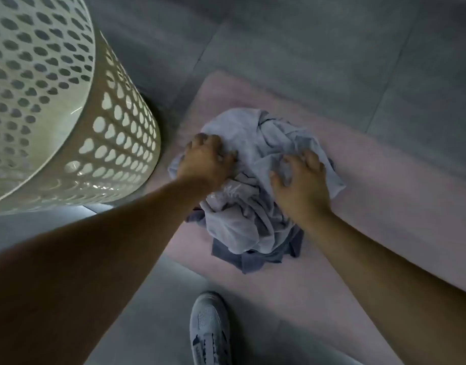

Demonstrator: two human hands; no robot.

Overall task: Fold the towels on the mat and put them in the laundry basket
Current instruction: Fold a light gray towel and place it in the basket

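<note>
**Gripping the towel heap on the pink mat**

Grey floor tiles fill the room as far as the view reaches, and a pink mat lies on them, running from the upper middle down to the lower right. A white sneaker stands on the tiles at the mat's near edge. Both bare forearms reach in from the bottom and cover part of the floor and the mat.

The towels sit bunched in one heap on the middle of the mat, none of them folded. A pale towel lies crumpled on top, and a darker blue-grey towel pokes out beneath it on the near side. The left hand is on the left part of the pale towel, fingers curled into the cloth. The right hand is on the right part, fingers bent and clawed into a fold (the fingertips are blurred).

A white laundry basket with rows of punched holes stands on the tiles just left of the mat, near the heap but apart from it. Its contents cannot be made out from this angle.
</note>
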